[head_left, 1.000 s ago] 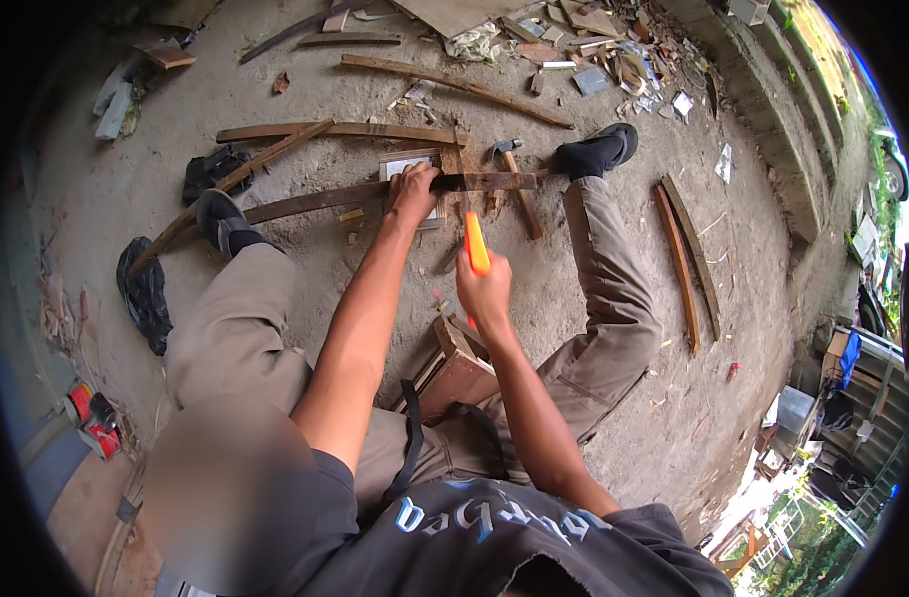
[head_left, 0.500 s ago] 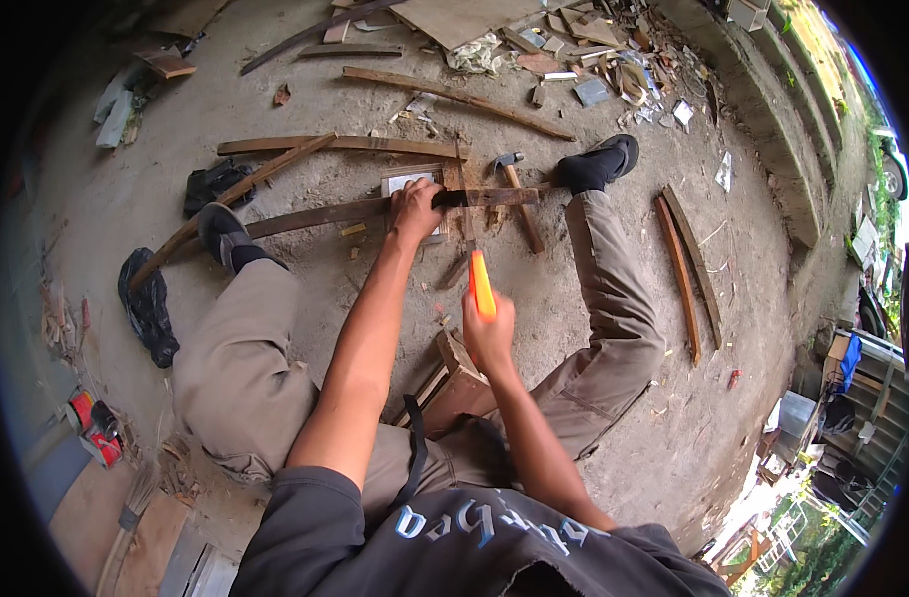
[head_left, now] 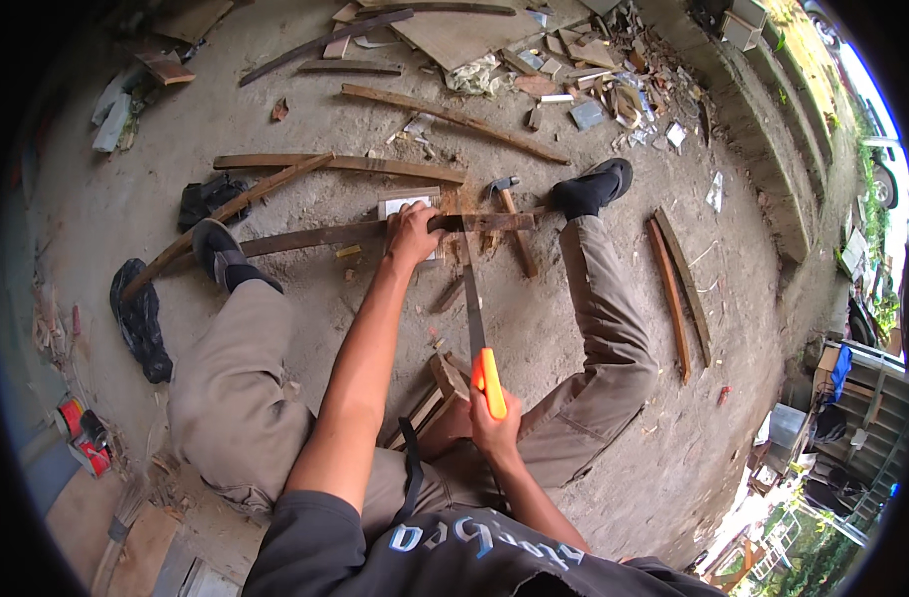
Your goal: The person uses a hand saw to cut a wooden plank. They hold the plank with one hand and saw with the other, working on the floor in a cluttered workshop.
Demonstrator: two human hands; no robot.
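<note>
I sit on the ground with my legs spread. My left hand (head_left: 412,231) presses down on a long dark curved wooden strip (head_left: 315,238) that lies across in front of me. My right hand (head_left: 493,425) grips the orange handle of a handsaw (head_left: 475,316). The saw's blade runs forward and meets the strip just right of my left hand. A hammer (head_left: 512,221) lies on the ground just beyond the strip, beside my right leg.
Several curved wooden strips (head_left: 675,291) lie at my right and others (head_left: 337,163) lie ahead. A pile of scrap wood and debris (head_left: 575,84) sits at the far side. Black shoes (head_left: 141,320) lie at my left. A concrete kerb (head_left: 779,169) runs at the right.
My right hand has pulled the saw back toward me, so more of the blade shows between handle and strip. My left hand stays on the strip.
</note>
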